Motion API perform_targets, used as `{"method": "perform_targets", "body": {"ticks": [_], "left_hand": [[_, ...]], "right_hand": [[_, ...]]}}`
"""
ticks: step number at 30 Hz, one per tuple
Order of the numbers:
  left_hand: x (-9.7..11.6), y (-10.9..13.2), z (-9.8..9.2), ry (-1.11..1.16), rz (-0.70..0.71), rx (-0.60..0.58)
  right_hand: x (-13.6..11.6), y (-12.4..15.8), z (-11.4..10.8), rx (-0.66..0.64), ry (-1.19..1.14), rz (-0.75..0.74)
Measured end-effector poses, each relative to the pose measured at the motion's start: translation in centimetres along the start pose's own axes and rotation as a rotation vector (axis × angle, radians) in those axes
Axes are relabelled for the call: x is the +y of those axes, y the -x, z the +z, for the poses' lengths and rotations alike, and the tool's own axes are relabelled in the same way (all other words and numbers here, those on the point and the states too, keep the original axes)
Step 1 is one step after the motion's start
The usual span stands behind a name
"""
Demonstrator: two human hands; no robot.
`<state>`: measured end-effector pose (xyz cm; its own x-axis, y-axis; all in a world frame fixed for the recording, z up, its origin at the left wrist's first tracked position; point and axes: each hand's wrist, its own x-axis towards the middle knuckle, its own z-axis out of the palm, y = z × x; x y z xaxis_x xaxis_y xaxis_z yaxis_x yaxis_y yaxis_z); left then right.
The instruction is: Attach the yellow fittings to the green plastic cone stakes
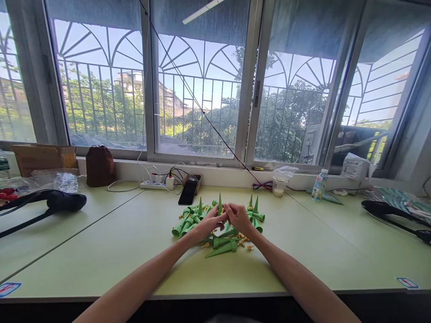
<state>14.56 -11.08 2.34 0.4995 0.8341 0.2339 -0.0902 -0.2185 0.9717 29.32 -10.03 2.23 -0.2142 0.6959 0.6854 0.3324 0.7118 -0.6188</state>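
Both my hands meet above a heap of green plastic watering spikes point(188, 220) in the middle of the table. My left hand point(211, 223) is closed round a green watering spike point(220, 205), its point turned upward. Against the lower part of that spike, my right hand point(238, 219) has its fingers pinched together; what they grip is hidden. Another spike point(222, 248) lies on its side in front of my hands. Small yellow fittings point(241, 240) are scattered beside it, one yellow fitting point(249, 247) lying apart at the right.
Behind the heap lie a black phone point(187, 193) and a white power strip point(153, 185). A plastic cup point(279, 186) and a bottle point(319, 185) stand at the back right. Black-strapped objects lie left point(63, 201) and right point(392, 213). A brown pouch point(100, 166) stands near the window.
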Motion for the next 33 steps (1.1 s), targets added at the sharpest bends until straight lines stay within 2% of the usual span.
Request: {"method": "perform_targets", "body": {"ticks": [8, 19, 33], "left_hand": [[-1.7, -0.6, -1.2, -0.092, 0.003, -0.024], [-0.4, 0.1, -0.9, 0.016, -0.021, -0.139], [0.3, 0.6, -0.9, 0.096, -0.052, -0.205]], "right_hand": [[-0.4, 0.1, -0.1, -0.008, 0.063, -0.041], [-0.1, 0.2, 0.0, 0.000, 0.132, -0.111], [0.0, 0.3, 0.1, -0.039, 0.182, -0.182]]}}
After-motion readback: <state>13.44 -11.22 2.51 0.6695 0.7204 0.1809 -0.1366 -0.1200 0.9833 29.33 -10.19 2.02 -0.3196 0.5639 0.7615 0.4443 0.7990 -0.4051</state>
